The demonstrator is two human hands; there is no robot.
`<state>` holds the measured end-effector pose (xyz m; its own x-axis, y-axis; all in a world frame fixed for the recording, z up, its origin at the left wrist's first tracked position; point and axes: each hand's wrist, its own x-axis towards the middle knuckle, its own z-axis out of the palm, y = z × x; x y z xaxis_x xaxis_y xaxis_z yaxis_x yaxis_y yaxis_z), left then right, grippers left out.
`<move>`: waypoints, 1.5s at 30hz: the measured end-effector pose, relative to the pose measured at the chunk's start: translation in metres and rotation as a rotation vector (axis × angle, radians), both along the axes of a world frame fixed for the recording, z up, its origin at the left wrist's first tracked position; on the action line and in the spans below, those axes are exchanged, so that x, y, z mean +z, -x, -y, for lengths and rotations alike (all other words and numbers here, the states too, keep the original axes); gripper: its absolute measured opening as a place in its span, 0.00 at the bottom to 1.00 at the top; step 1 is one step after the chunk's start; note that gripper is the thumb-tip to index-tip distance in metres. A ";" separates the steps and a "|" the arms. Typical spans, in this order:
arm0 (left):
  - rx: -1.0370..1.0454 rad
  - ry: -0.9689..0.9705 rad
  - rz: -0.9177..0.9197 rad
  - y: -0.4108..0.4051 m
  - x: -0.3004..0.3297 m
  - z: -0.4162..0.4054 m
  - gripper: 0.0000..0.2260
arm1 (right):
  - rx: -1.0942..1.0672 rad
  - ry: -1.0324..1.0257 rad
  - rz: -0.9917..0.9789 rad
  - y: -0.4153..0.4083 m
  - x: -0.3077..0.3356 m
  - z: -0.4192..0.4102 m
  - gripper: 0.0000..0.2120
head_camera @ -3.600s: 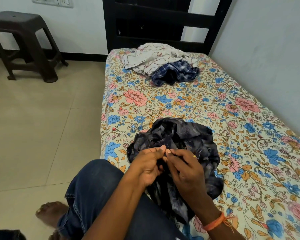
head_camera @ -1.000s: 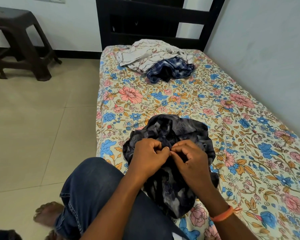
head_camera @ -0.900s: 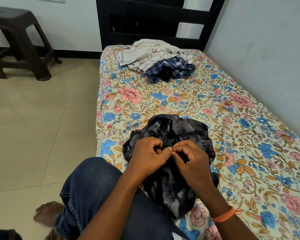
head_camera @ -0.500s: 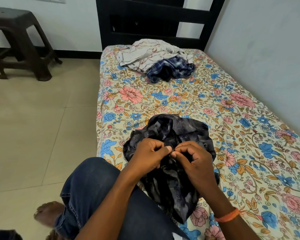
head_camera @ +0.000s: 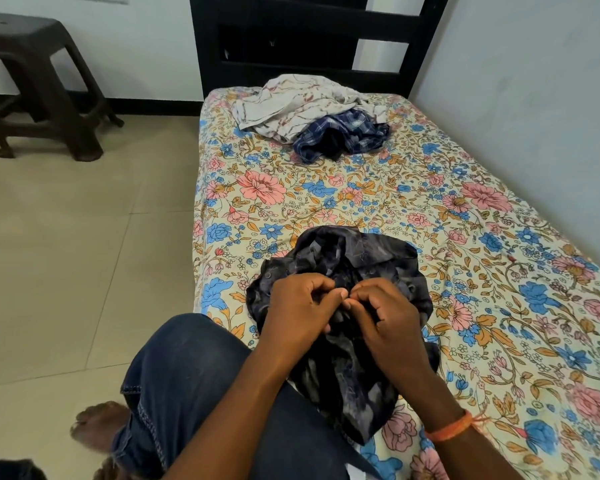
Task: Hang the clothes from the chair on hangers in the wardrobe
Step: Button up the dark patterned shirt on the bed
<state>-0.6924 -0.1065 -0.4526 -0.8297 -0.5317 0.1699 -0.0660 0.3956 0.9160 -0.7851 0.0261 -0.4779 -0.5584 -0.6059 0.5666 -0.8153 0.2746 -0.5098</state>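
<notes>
1. On the near part of the bed (head_camera: 413, 202), just ahead of my knee (head_camera: 191, 368), I see the dark patterned shirt (head_camera: 354, 258) bunched in a loose heap on the floral sheet.
2. I have my left hand (head_camera: 298, 310) on the shirt's middle, fingers curled, thumb and forefinger pinching a small fold of the cloth.
3. My right hand (head_camera: 385, 317) sits just beside it, fingers curled the same way and pinching the same dark fabric; the two thumbs nearly touch.
4. What exactly lies between the fingertips is too small for me to tell.
5. I note an orange thread band (head_camera: 451, 427) round my right wrist.
6. Part of the shirt hangs toward me, over the bed's edge and against my jeans.
7. Farther up the bed, well apart from my hands, a crumpled whitish garment (head_camera: 291, 102) lies near the black bed frame (head_camera: 309, 36), with a blue checked garment (head_camera: 343, 133) touching its near side.
8. To my left, on the tiled floor (head_camera: 66, 237), a dark plastic stool (head_camera: 32, 81) stands against the wall.
9. My bare foot (head_camera: 97, 427) rests on the tiles below the knee.
</notes>
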 end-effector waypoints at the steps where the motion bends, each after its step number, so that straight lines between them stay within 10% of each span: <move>1: -0.013 0.040 0.019 0.001 -0.001 0.000 0.10 | 0.003 0.000 0.005 0.000 0.000 0.000 0.03; 7: -0.041 0.272 0.153 0.006 -0.009 -0.006 0.13 | 0.011 0.038 -0.003 -0.001 0.002 0.001 0.05; 17: -0.029 -0.406 0.091 0.008 -0.005 -0.004 0.15 | -0.028 0.142 0.401 -0.004 0.011 0.004 0.03; 29: 0.016 -0.552 0.039 0.009 -0.009 -0.009 0.15 | -0.054 0.182 0.764 0.002 0.018 -0.003 0.07; 34: -0.099 -0.151 0.092 0.007 -0.015 -0.012 0.11 | -0.041 0.138 0.853 0.021 0.025 -0.017 0.06; 38: -0.310 -0.188 0.150 0.002 -0.014 -0.013 0.09 | 0.070 -0.217 0.623 0.021 0.033 -0.019 0.12; 41: -0.096 -0.182 0.079 -0.001 -0.006 -0.012 0.08 | 0.077 -0.260 0.691 0.044 0.051 -0.043 0.11; 45: 0.180 0.296 0.221 -0.004 -0.013 0.008 0.14 | -0.396 -0.242 0.581 0.114 0.062 -0.115 0.08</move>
<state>-0.6884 -0.1143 -0.4656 -0.7615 -0.6267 0.1656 -0.3406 0.6042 0.7204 -0.8989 0.1406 -0.4159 -0.9301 -0.3672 -0.0103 -0.2494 0.6516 -0.7164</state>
